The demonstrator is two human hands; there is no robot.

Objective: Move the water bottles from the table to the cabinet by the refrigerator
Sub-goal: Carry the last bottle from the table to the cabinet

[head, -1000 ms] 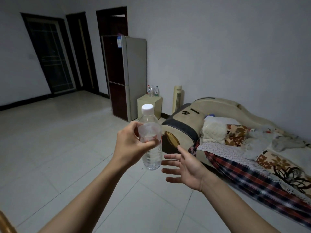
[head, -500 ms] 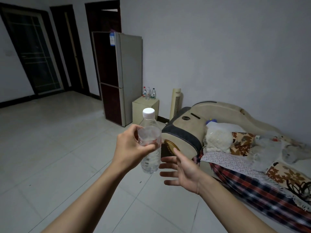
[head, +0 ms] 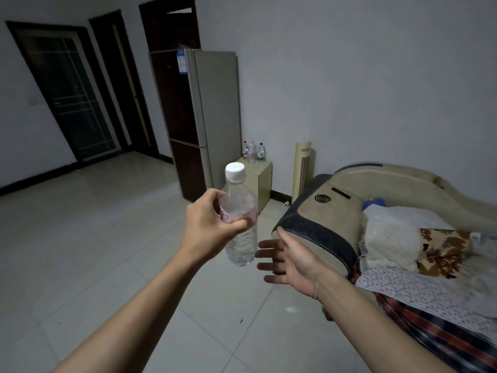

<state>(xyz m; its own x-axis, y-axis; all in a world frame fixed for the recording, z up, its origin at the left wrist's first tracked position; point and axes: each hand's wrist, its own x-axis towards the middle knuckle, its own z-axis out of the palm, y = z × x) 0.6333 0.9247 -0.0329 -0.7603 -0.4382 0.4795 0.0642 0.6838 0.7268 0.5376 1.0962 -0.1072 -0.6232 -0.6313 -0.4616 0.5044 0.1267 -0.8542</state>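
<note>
The water bottle (head: 240,219) sat upright in my left hand (head: 212,224), which grasped its labelled middle, while my right hand (head: 289,261) hung released and empty at its four o'clock. I judged a one-handed grip could slip on the walk. The cabinet (head: 259,181) by the refrigerator (head: 204,117), at twelve o'clock, already held three bottles (head: 252,152); the sofa arm (head: 320,224) crowded my two o'clock.
</note>
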